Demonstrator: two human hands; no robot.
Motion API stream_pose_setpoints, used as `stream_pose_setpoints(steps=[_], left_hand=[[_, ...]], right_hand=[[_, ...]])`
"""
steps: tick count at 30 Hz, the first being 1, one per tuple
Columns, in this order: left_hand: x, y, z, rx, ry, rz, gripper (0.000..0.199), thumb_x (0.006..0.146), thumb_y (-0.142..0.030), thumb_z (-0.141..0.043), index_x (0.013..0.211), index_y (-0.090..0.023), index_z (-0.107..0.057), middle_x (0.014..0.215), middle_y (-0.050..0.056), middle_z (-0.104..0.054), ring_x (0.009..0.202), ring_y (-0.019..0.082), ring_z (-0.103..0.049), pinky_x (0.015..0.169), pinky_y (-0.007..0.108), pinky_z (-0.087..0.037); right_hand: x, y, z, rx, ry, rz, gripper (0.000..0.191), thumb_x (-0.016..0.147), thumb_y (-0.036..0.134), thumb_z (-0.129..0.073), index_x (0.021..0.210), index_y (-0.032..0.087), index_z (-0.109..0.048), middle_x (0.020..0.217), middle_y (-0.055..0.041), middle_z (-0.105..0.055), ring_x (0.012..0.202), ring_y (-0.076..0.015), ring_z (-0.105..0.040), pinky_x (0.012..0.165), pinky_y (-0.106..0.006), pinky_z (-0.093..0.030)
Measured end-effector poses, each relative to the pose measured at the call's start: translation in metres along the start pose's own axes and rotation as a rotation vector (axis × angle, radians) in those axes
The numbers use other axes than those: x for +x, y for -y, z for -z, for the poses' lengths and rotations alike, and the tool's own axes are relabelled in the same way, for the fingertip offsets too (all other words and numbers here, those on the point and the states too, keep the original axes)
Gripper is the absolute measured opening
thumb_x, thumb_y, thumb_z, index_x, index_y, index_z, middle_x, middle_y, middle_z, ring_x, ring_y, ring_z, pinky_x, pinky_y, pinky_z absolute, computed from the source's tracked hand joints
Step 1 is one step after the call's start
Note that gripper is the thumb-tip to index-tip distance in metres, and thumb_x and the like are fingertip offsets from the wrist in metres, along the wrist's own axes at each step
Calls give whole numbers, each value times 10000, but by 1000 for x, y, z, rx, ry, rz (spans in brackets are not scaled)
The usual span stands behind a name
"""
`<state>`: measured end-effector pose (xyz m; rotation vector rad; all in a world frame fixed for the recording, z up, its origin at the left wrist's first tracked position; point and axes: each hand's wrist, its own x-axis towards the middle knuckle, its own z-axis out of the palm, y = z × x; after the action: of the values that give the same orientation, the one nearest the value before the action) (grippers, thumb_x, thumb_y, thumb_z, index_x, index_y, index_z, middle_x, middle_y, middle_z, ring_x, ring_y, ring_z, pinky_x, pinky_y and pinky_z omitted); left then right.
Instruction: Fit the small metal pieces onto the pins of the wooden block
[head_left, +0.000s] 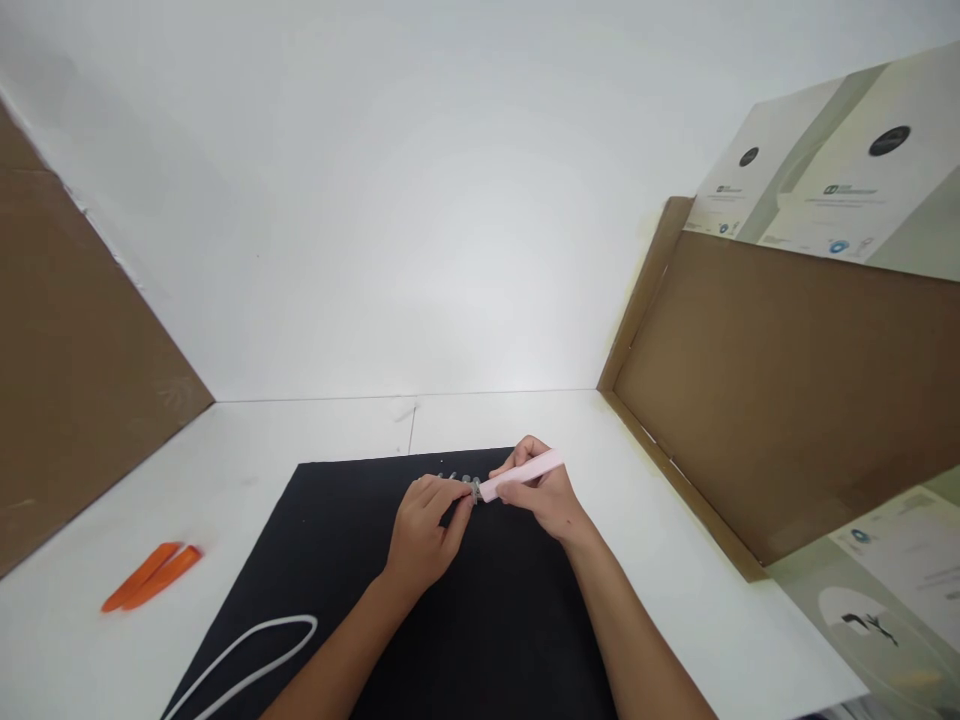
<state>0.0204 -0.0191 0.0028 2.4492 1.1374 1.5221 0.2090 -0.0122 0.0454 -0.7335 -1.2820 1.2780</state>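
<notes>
A person's right hand [544, 497] grips a pale pink plastic strip [523, 475] against small grey metal pieces [465, 486] on a black cloth mat [510, 625]. The curled left hand [426, 530] half hides them; any grip is unclear. Orange pry tools [150, 577] lie left; a white cord [247, 660] runs out of frame.
</notes>
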Motion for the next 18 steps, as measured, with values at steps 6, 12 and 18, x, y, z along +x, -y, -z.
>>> stream_pose_setpoints(steps=[6, 12, 18], left_hand=[[1, -1, 0, -3, 2, -26, 108, 894, -150, -555, 938, -208, -635, 844, 38, -698, 776, 185, -613, 742, 339, -474], [0, -1, 1, -10, -3, -10, 116, 888, -140, -559, 941, -207, -638, 848, 38, -696, 785, 186, -612, 753, 334, -466], [0, 0, 0, -13, -6, 0, 109, 884, -136, -568, 935, -205, -636, 851, 35, -691, 785, 183, -602, 756, 333, -456]], right_hand=[[4, -6, 3, 1, -118, 37, 360, 631, 187, -804, 766, 229, -473, 776, -5, -745, 585, -144, -654, 547, -251, -507], [4, -6, 4, -76, -102, 23, 323, 634, 135, -766, 759, 218, -480, 760, -5, -740, 636, -147, -667, 573, -237, -499], [0, -1, 2, -61, 40, -14, 339, 634, 113, -766, 755, 215, -466, 757, -7, -736, 658, -158, -687, 595, -247, -505]])
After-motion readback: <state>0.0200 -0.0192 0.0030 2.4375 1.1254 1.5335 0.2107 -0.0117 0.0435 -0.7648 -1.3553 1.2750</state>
